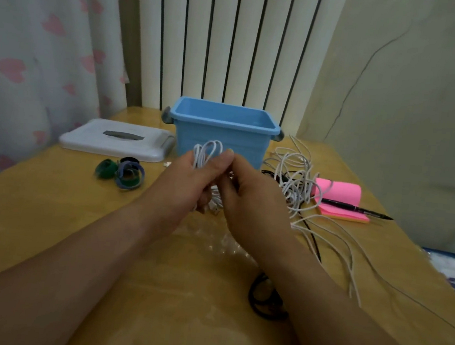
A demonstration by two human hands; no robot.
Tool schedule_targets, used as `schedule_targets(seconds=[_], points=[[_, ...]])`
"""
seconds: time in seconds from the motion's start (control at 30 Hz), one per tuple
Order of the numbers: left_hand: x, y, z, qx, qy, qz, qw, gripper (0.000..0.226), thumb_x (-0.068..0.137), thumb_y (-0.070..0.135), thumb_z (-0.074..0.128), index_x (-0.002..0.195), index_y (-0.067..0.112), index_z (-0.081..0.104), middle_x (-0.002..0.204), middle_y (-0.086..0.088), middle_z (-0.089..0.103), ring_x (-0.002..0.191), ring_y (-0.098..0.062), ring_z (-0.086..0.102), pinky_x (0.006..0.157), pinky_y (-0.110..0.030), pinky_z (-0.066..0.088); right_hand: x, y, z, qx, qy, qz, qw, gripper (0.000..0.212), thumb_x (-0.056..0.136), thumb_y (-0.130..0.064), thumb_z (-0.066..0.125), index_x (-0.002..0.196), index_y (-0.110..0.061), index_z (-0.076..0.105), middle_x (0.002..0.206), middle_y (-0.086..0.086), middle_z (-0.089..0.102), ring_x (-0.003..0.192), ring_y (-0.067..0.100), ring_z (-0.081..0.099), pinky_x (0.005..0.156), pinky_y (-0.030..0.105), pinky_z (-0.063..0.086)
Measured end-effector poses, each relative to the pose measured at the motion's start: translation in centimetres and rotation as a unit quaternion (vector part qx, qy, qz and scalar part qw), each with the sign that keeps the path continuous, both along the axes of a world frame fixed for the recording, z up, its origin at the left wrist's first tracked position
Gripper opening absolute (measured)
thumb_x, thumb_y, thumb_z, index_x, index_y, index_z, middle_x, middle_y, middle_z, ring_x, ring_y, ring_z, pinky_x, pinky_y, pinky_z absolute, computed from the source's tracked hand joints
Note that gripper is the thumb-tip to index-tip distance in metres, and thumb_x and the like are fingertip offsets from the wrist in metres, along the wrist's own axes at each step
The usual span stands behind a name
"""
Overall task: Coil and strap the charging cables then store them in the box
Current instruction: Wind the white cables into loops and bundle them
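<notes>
At centre frame, before the blue box (222, 135), I note the left hand (191, 179) gripping a coiled white cable (209, 149) mid-bundle while right hand (248, 200) fingertips pinch its tail; light, limp, springy, so I'd hold across all loops.

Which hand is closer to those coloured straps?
Left. The left hand, holding the coil, is just right of the straps; the right hand is beyond it, farther right.
</notes>
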State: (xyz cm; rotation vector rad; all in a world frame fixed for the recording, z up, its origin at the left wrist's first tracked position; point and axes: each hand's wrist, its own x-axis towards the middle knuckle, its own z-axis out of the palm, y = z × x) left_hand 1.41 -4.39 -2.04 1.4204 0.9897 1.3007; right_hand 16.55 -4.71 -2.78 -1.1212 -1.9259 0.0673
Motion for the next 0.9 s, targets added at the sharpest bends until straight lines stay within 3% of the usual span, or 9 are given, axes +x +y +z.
schedule_targets(seconds=[0.1, 0.17, 0.3, 0.43, 0.5, 0.57, 0.63, 0.77, 0.9], points=[[0.2, -0.1, 0.2, -0.024, -0.063, 0.014, 0.998, 0.048, 0.104, 0.055, 0.062, 0.128, 0.014, 0.066, 0.093, -0.014, 0.067, 0.065, -0.024, 0.057, 0.059, -0.037, 0.047, -0.6, -0.7, 0.5, 0.03, -0.029, 0.015, 0.999, 0.014, 0.108, -0.031, 0.054, 0.114, -0.028, 0.066, 0.091, -0.009, 0.071, 0.077, 0.011, 0.064, 0.064, 0.035, 0.052], [0.3, -0.3, 0.4, -0.039, -0.088, 0.014, 0.995, 0.032, 0.108, 0.046, 0.056, 0.124, 0.021, 0.068, 0.105, -0.006, 0.08, 0.086, -0.025, 0.078, 0.073, -0.039, 0.063, -1.0, -0.7, 0.4, 0.023, -0.048, 0.029, 0.998, 0.02, 0.107, -0.026, 0.052, 0.12, -0.025, 0.067, 0.093, -0.008, 0.069, 0.079, 0.012, 0.062, 0.067, 0.036, 0.051], [0.1, 0.0, 0.0, -0.02, -0.069, 0.07, 0.995, 0.03, 0.108, 0.039, 0.059, 0.124, 0.017, 0.071, 0.102, 0.002, 0.082, 0.097, -0.014, 0.079, 0.07, -0.025, 0.062, -1.0, -0.5, 0.3, 0.012, -0.097, 0.023, 0.995, 0.022, 0.107, -0.023, 0.052, 0.125, -0.023, 0.066, 0.099, -0.004, 0.071, 0.082, 0.015, 0.062, 0.071, 0.035, 0.052], [-0.9, 0.7, 0.3, 0.002, -0.088, 0.128, 0.988, 0.033, 0.11, 0.039, 0.055, 0.114, 0.013, 0.074, 0.104, -0.007, 0.079, 0.102, -0.023, 0.076, 0.089, -0.043, 0.063, -0.4, -0.4, 0.0, -0.036, -0.065, 0.02, 0.997, 0.01, 0.108, -0.031, 0.056, 0.116, -0.025, 0.058, 0.099, -0.005, 0.071, 0.083, 0.015, 0.065, 0.069, 0.034, 0.052], [-1.5, 1.1, 0.8, -0.014, -0.187, 0.105, 0.977, 0.031, 0.113, 0.034, 0.051, 0.117, 0.008, 0.066, 0.097, -0.01, 0.078, 0.096, -0.026, 0.077, 0.09, -0.046, 0.064, 0.1, 0.1, -0.2, -0.046, -0.068, 0.001, 0.997, 0.011, 0.108, -0.035, 0.054, 0.105, -0.024, 0.055, 0.094, -0.006, 0.066, 0.08, 0.016, 0.061, 0.068, 0.04, 0.051], [-2.0, 1.3, 1.5, -0.034, -0.289, 0.051, 0.955, 0.022, 0.113, 0.031, 0.049, 0.109, 0.012, 0.06, 0.078, -0.005, 0.065, 0.076, -0.022, 0.071, 0.083, -0.045, 0.065, 0.7, 0.6, -0.2, -0.043, -0.085, -0.014, 0.995, 0.019, 0.108, -0.04, 0.054, 0.098, -0.024, 0.057, 0.089, -0.006, 0.063, 0.079, 0.018, 0.059, 0.068, 0.041, 0.048], [-2.5, 1.5, 1.6, -0.051, -0.316, 0.04, 0.947, 0.022, 0.113, 0.032, 0.049, 0.099, 0.018, 0.058, 0.07, 0.001, 0.048, 0.06, -0.013, 0.054, 0.067, -0.035, 0.061, 1.2, 1.1, -0.3, -0.041, -0.118, -0.024, 0.992, 0.027, 0.106, -0.046, 0.054, 0.09, -0.024, 0.057, 0.084, -0.007, 0.058, 0.078, 0.019, 0.057, 0.071, 0.039, 0.041], [-3.3, 1.3, 1.7, -0.041, -0.262, 0.054, 0.963, 0.026, 0.11, 0.027, 0.058, 0.085, 0.021, 0.055, 0.065, 0.003, 0.037, 0.051, -0.009, 0.038, 0.048, -0.023, 0.04, 1.9, 1.5, -0.3, -0.044, -0.174, -0.057, 0.982, 0.018, 0.105, -0.043, 0.055, 0.101, -0.028, 0.064, 0.095, -0.008, 0.062, 0.091, 0.018, 0.058, 0.088, 0.038, 0.04], [-4.2, 1.1, 2.3, -0.006, -0.2, 0.066, 0.978, 0.023, 0.11, 0.019, 0.057, 0.088, 0.022, 0.056, 0.066, 0.003, 0.037, 0.05, -0.008, 0.032, 0.042, -0.021, 0.026, 2.9, 2.2, -0.2, -0.035, -0.206, -0.113, 0.971, 0.012, 0.105, -0.033, 0.056, 0.108, -0.031, 0.067, 0.105, -0.008, 0.069, 0.101, 0.02, 0.063, 0.097, 0.038, 0.033]])
